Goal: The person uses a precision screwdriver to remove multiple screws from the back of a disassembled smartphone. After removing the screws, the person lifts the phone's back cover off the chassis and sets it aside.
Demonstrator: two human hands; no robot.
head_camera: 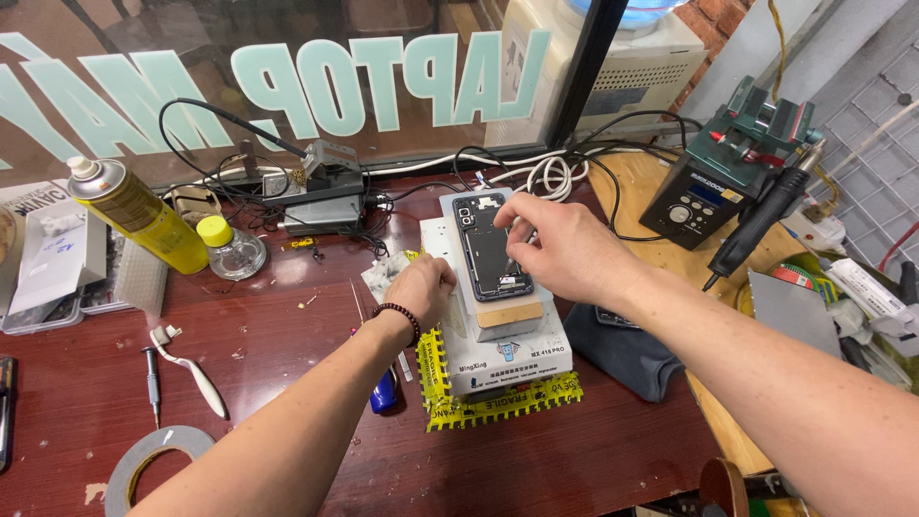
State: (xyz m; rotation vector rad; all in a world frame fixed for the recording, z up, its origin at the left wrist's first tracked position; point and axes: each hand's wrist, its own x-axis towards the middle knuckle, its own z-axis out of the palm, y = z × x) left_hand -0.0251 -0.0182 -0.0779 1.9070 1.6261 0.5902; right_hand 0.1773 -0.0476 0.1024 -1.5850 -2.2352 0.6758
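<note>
Landmark: the phone (pixel 488 247), opened, back up, dark inside, lying lengthwise away from the person on a pale pad.
Tape roll (pixel 153 461): nearest the person, far left of the phone, flat on the red-brown desk (pixel 287 325).
Yellow mat (pixel 498 397): under a white box (pixel 507 354), both just nearer than the phone; the pad with the phone sits on top of the box.
Toothbrush (pixel 191 369): white, left of the phone and nearer, with 1 small screwdriver (pixel 152 381) beside it.
Grey cloth (pixel 622 349): right of the phone, slightly nearer, partly under the right forearm.
Left hand (pixel 421 287): curled shut, resting at the phone's near left edge, touching the pad's side; whether anything is pinched in it cannot be told. A bead bracelet (pixel 400 316) rings the wrist.
Right hand (pixel 565 244): over the phone's right half, fingers bent, thumb and forefinger pinched on a thin tool whose tip meets the phone's upper part; the tool is too small to identify.
Spray can (pixel 139 215): yellow, lying tilted far left of the phone, with 1 small yellow-capped bottle (pixel 230 249) next to it.
Soldering station (pixel 708 187): right of the phone and farther, on a wooden board, its black handpiece (pixel 761 225) alongside.
Cables (pixel 546 172): white and black, just beyond the phone, by the window.
</note>
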